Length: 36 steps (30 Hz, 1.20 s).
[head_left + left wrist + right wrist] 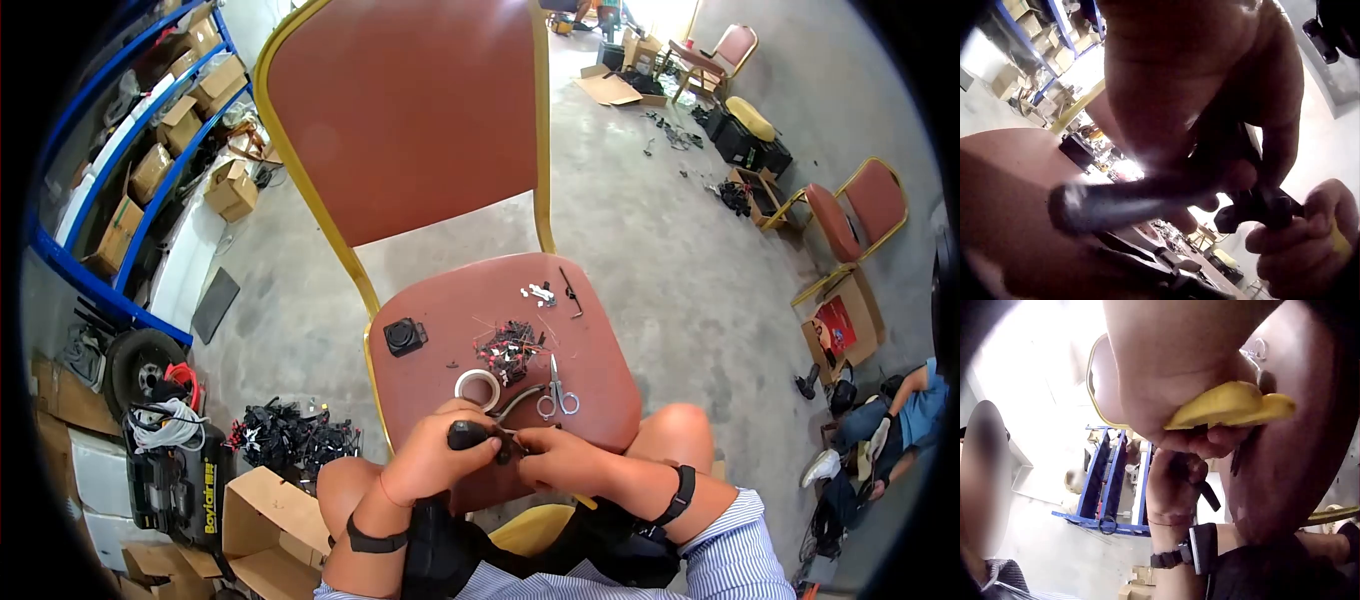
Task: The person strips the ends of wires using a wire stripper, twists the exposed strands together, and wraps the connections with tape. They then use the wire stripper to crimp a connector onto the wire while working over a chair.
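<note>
Above the chair seat's front edge, my left hand grips a black cylindrical handle, which spans the left wrist view as a dark rod. Close beside it, my right hand curls round a yellow-handled tool. Between the hands is a small dark part, touched by the right fingers in the left wrist view; its details are too dark to tell. Just beyond the hands on the red seat lie a tape roll and scissors.
A pile of small black and red parts, white bits, a black square device and a thin black tool lie on the seat. An open carton stands at the lower left; a seated person is at the right.
</note>
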Each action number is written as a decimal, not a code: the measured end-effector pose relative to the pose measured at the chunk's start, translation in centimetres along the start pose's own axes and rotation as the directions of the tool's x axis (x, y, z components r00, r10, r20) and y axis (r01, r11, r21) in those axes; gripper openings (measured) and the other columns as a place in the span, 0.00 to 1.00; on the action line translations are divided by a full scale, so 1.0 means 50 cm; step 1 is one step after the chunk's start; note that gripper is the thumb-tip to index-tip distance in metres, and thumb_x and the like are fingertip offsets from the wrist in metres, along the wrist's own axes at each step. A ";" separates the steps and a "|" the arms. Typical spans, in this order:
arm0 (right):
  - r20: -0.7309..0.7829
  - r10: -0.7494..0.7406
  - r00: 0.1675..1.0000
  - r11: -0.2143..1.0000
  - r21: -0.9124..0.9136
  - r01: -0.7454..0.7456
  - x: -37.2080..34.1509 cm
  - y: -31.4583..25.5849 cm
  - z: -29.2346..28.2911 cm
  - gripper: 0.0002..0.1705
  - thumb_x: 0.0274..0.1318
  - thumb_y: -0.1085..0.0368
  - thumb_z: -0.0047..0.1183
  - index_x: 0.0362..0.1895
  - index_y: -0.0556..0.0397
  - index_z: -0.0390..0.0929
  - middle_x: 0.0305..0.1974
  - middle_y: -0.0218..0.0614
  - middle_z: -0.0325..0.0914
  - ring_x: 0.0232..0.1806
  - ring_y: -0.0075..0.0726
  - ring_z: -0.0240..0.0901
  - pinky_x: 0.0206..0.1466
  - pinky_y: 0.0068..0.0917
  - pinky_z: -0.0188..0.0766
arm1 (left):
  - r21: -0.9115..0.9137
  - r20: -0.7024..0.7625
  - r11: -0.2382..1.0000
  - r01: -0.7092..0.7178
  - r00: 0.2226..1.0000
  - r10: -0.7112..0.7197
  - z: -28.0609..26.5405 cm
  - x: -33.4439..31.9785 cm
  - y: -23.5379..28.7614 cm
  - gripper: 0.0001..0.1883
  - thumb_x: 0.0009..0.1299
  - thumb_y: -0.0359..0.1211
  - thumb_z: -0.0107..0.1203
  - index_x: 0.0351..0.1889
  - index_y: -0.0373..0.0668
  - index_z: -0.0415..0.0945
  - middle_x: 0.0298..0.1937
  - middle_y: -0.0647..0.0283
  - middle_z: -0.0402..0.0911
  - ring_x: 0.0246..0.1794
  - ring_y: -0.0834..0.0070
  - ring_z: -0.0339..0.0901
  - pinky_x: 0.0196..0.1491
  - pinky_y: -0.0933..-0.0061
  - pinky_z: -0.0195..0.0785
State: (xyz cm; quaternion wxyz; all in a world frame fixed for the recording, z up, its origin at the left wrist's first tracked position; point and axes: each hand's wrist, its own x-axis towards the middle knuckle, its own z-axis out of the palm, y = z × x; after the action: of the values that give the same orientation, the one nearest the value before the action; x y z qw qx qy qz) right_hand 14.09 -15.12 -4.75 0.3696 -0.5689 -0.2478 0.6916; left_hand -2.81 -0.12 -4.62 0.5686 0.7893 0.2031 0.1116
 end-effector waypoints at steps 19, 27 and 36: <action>0.139 -0.135 0.981 0.642 -0.742 0.193 -0.082 0.008 -0.033 0.21 0.53 0.58 0.56 0.50 0.52 0.74 0.32 0.54 0.82 0.37 0.66 0.80 0.43 0.57 0.75 | -0.279 0.281 0.945 0.171 0.955 -0.090 0.058 -0.066 0.002 0.14 0.69 0.30 0.64 0.52 0.39 0.85 0.59 0.57 0.81 0.59 0.68 0.79 0.62 0.69 0.70; 0.218 -0.074 0.973 0.537 -0.814 0.223 -0.090 0.046 -0.053 0.18 0.53 0.58 0.57 0.46 0.52 0.73 0.29 0.50 0.82 0.34 0.61 0.81 0.38 0.54 0.76 | -0.193 0.185 0.981 0.000 0.982 0.037 0.109 -0.087 0.005 0.14 0.66 0.33 0.67 0.43 0.33 0.82 0.47 0.49 0.85 0.46 0.60 0.85 0.50 0.64 0.78; 0.392 -0.197 0.899 0.421 -0.794 0.439 -0.094 0.051 -0.070 0.16 0.49 0.58 0.62 0.37 0.52 0.73 0.30 0.38 0.79 0.32 0.50 0.79 0.34 0.44 0.77 | -0.207 0.417 0.912 0.355 0.875 -0.246 0.085 -0.093 0.044 0.14 0.66 0.33 0.67 0.44 0.33 0.85 0.51 0.50 0.86 0.39 0.67 0.86 0.45 0.67 0.80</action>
State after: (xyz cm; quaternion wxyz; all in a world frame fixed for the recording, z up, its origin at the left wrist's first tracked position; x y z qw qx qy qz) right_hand 17.27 -20.65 -4.67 0.1244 -0.5304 -0.7074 0.4503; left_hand -4.81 -6.44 -3.71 0.7121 0.6667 0.1921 -0.1073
